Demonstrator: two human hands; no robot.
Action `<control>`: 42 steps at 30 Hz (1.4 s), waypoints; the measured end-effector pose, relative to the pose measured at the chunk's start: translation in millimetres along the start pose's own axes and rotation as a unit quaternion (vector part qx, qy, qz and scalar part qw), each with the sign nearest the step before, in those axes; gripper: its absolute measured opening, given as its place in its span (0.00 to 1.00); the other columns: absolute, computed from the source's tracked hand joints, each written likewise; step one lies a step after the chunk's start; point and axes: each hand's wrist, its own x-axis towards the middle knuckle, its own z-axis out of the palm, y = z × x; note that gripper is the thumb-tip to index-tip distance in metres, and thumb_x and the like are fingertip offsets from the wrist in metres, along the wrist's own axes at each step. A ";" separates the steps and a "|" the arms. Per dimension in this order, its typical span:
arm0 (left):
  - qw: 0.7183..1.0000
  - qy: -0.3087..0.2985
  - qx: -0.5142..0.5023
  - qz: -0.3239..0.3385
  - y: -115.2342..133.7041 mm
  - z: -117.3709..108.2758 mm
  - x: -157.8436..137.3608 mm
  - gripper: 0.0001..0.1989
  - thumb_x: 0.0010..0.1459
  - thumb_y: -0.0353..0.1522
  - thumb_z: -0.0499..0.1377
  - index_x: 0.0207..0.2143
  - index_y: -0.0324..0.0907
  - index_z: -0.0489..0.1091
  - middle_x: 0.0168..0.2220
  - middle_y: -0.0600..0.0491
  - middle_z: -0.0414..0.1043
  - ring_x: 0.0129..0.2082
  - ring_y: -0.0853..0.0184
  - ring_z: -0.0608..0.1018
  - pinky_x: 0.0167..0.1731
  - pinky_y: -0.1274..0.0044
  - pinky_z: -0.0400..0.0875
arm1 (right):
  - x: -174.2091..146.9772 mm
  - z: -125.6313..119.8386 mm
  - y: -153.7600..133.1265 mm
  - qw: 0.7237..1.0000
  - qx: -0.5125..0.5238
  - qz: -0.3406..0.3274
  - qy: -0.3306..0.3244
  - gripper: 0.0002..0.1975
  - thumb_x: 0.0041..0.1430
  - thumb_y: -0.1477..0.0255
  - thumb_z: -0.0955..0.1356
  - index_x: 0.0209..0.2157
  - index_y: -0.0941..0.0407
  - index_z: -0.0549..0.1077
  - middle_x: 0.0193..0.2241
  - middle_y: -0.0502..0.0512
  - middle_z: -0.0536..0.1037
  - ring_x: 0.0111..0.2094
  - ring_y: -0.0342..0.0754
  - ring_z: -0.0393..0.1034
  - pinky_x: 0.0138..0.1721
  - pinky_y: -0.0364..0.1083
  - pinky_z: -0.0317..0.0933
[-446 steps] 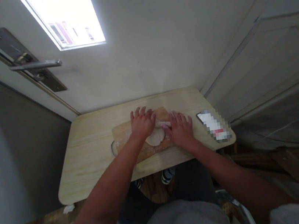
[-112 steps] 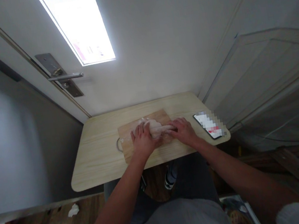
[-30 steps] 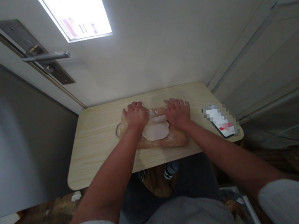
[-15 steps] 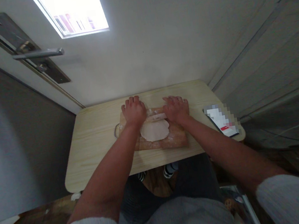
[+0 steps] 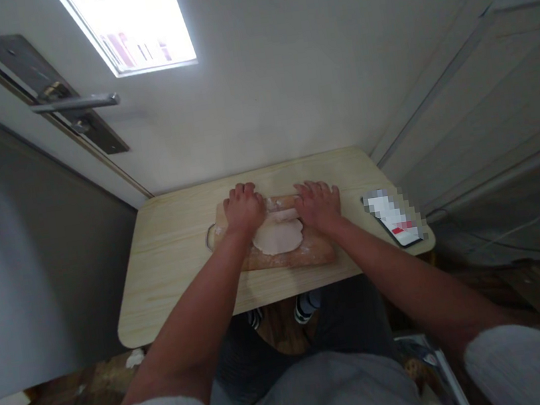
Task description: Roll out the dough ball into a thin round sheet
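A flattened round of pale dough (image 5: 278, 239) with a wavy edge lies on a floured wooden cutting board (image 5: 291, 259). Across the dough's far edge rests a rolling pin (image 5: 282, 215), its middle showing between my hands. My left hand (image 5: 244, 207) covers the pin's left end, fingers curled over it. On the right end is my right hand (image 5: 318, 204), its fingers bent forward over the pin. Both palms hide the pin's ends. Flour is scattered on the board around the dough.
The board sits on a small light-wood table (image 5: 172, 256) against a white door (image 5: 275, 94) with a metal handle (image 5: 78, 104). A phone (image 5: 395, 218) lies near the table's right edge. A metal ring (image 5: 208, 236) sticks out at the board's left.
My left hand has come slightly nearer to me, and the right hand's fingers have shifted on the pin. The view has moved a little; the dough looks much the same.
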 end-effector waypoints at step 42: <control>1.000 -0.020 -0.012 0.012 9.4 -10.0 -56.8 0.24 0.70 0.42 0.38 0.62 0.53 0.62 0.66 0.51 0.61 0.66 0.55 0.60 0.65 0.52 0.47 | -81.2 -4.3 2.1 0.999 0.003 -0.024 0.041 0.34 0.69 0.55 0.56 0.68 0.61 0.55 0.64 0.70 0.63 0.63 0.63 0.51 0.62 0.68 0.37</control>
